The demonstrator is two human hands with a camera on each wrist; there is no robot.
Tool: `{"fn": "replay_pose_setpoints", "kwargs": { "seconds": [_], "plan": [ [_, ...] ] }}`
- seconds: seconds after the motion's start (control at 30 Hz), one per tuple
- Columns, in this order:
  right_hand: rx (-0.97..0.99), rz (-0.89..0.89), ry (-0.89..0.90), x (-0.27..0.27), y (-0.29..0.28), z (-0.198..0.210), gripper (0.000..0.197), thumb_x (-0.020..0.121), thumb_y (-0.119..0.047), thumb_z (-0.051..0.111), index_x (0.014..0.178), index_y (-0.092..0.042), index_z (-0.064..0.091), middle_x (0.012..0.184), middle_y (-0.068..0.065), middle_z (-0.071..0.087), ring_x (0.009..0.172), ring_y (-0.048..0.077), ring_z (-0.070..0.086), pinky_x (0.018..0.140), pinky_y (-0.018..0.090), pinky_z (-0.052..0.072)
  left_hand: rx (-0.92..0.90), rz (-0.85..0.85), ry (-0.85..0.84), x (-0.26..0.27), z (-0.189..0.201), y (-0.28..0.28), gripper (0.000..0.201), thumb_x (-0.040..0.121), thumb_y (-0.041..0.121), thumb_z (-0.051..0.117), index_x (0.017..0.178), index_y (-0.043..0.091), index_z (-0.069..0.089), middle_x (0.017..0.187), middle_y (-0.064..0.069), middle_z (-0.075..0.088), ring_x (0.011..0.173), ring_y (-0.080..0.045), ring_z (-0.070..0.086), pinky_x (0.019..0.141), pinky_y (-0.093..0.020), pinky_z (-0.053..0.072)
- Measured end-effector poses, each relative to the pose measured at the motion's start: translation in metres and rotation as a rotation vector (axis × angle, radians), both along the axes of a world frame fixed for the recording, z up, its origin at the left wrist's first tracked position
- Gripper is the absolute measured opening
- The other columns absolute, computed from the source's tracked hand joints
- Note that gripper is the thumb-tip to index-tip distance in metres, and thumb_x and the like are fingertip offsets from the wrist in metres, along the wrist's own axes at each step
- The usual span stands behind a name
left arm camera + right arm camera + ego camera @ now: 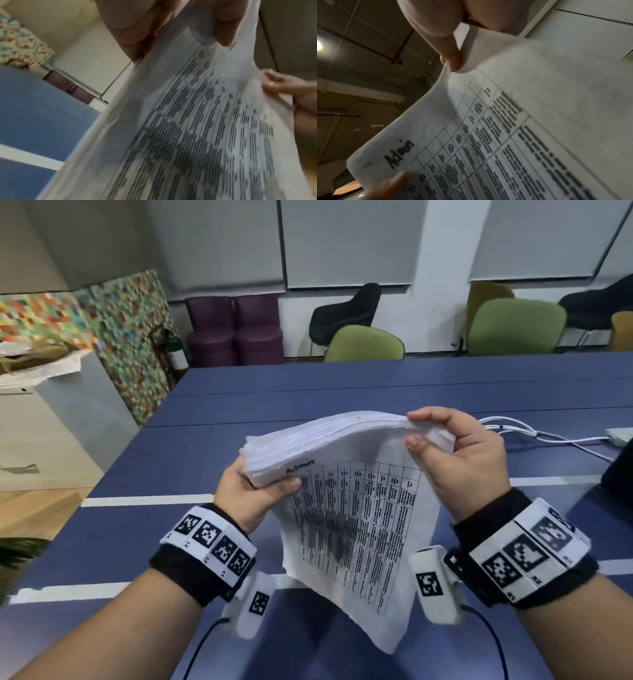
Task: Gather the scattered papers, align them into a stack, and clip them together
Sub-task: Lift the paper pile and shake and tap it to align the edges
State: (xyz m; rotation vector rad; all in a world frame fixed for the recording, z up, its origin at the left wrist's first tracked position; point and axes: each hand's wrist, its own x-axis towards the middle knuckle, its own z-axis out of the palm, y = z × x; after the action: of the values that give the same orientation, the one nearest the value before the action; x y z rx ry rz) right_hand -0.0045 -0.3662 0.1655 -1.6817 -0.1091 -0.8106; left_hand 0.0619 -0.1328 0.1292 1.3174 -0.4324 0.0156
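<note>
Paper stack (342, 494): one thick bundle of printed sheets, being held in the air above the blue table (171, 529), sagging toward the person, its front sheet showing a grid of text headed "Admin".
Left hand (251, 496): gripping the stack's left top corner, thumb lying across the printed front, the other fingers going behind the sheets.
Right hand (459, 455): pinching the right top corner, thumb (416, 444) pressing on the front, fingers curling over the upper edge.
Left wrist view: the sheets (188, 121) are running between the thumb (223, 27) and the fingers; the right hand's fingertips (281, 83) are showing at the far edge.
Right wrist view: a thumb (448, 54) is pressing the corner of the sheets (522, 121).
Count: one stack, two hands holding it; the number of sheets cannot be told.
Wrist bands: two, one on each wrist, carrying black-and-white markers.
Table: white cables (534, 434) are lying at the right, well apart from the stack.
Chairs: two green ones (364, 344) are standing just behind the table.
</note>
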Motion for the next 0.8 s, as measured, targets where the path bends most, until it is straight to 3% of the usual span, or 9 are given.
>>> {"fn": "replay_pose_setpoints", "kwargs": {
  "seconds": [0.07, 0.13, 0.27, 0.33, 0.43, 0.53, 0.63, 0.7, 0.8],
  "plan": [
    [0.000, -0.017, -0.062, -0.006, 0.004, 0.002, 0.044, 0.077, 0.009, 0.065, 0.079, -0.035, 0.068, 0.083, -0.026, 0.068, 0.086, -0.006, 0.060, 0.087, 0.019, 0.048, 0.167, 0.081, -0.075, -0.006, 0.001, -0.003, 0.034, 0.056, 0.009, 0.077, 0.085, 0.020, 0.063, 0.068, 0.028, 0.069, 0.074, 0.012, 0.065, 0.069, -0.005, 0.048],
    [-0.006, -0.048, -0.137, -0.012, 0.009, 0.002, 0.041, 0.078, 0.008, 0.064, 0.087, -0.032, 0.064, 0.085, -0.028, 0.067, 0.086, -0.008, 0.059, 0.084, 0.012, 0.046, 0.275, 0.172, -0.180, -0.012, -0.001, -0.008, 0.030, 0.072, -0.001, 0.072, 0.081, 0.026, 0.063, 0.068, 0.038, 0.064, 0.076, 0.018, 0.061, 0.072, -0.001, 0.043],
    [0.074, -0.082, -0.120, -0.019, 0.026, -0.011, 0.040, 0.073, -0.004, 0.066, 0.100, -0.031, 0.055, 0.084, -0.013, 0.061, 0.072, -0.006, 0.056, 0.071, 0.009, 0.046, 0.191, 0.251, -0.154, -0.032, -0.005, -0.021, 0.015, 0.068, 0.028, 0.068, 0.079, 0.038, 0.065, 0.072, 0.022, 0.069, 0.072, 0.008, 0.062, 0.070, -0.011, 0.047],
    [0.154, -0.040, -0.054, -0.017, 0.031, -0.016, 0.041, 0.070, -0.004, 0.068, 0.099, -0.030, 0.055, 0.079, -0.004, 0.055, 0.065, -0.004, 0.053, 0.063, 0.009, 0.045, 0.197, 0.267, -0.135, -0.037, -0.006, -0.027, 0.022, 0.062, 0.044, 0.066, 0.081, 0.052, 0.060, 0.077, 0.027, 0.067, 0.078, 0.002, 0.062, 0.076, -0.020, 0.050],
    [0.169, -0.033, 0.044, -0.010, 0.029, -0.016, 0.029, 0.068, -0.011, 0.073, 0.087, -0.031, 0.065, 0.083, 0.000, 0.061, 0.072, 0.006, 0.057, 0.068, 0.020, 0.050, 0.240, 0.297, -0.097, -0.031, 0.001, -0.031, 0.030, 0.056, 0.050, 0.064, 0.083, 0.059, 0.053, 0.079, 0.030, 0.065, 0.084, -0.008, 0.062, 0.083, -0.032, 0.051],
    [0.071, -0.124, 0.066, -0.004, 0.024, -0.011, 0.023, 0.071, -0.021, 0.068, 0.077, -0.043, 0.069, 0.082, -0.001, 0.065, 0.075, 0.012, 0.059, 0.074, 0.034, 0.050, 0.241, 0.267, -0.116, -0.024, 0.012, -0.028, 0.034, 0.061, 0.045, 0.065, 0.092, 0.055, 0.052, 0.085, 0.025, 0.067, 0.090, -0.007, 0.063, 0.090, -0.036, 0.051],
    [0.074, -0.136, 0.009, -0.001, 0.021, -0.004, 0.016, 0.074, -0.018, 0.068, 0.072, -0.033, 0.069, 0.073, -0.011, 0.064, 0.068, 0.008, 0.056, 0.068, 0.029, 0.046, 0.176, 0.166, -0.228, -0.024, 0.024, -0.025, 0.040, 0.077, 0.023, 0.060, 0.108, 0.046, 0.049, 0.100, 0.035, 0.063, 0.098, 0.007, 0.059, 0.092, -0.021, 0.047],
    [0.109, -0.111, -0.004, 0.000, 0.019, -0.002, 0.017, 0.076, -0.012, 0.069, 0.073, -0.029, 0.067, 0.064, -0.016, 0.064, 0.063, 0.004, 0.054, 0.064, 0.023, 0.045, 0.145, 0.094, -0.261, -0.024, 0.025, -0.024, 0.046, 0.081, 0.009, 0.053, 0.113, 0.042, 0.047, 0.105, 0.038, 0.059, 0.100, 0.010, 0.057, 0.089, -0.013, 0.044],
    [0.163, -0.063, 0.070, 0.002, 0.018, -0.009, 0.021, 0.074, -0.008, 0.071, 0.077, -0.028, 0.064, 0.065, -0.016, 0.065, 0.064, 0.007, 0.056, 0.062, 0.023, 0.049, 0.142, 0.042, -0.215, -0.026, 0.015, -0.024, 0.054, 0.078, 0.004, 0.053, 0.113, 0.044, 0.048, 0.104, 0.034, 0.059, 0.095, 0.005, 0.058, 0.087, -0.018, 0.047]
  ]
}}
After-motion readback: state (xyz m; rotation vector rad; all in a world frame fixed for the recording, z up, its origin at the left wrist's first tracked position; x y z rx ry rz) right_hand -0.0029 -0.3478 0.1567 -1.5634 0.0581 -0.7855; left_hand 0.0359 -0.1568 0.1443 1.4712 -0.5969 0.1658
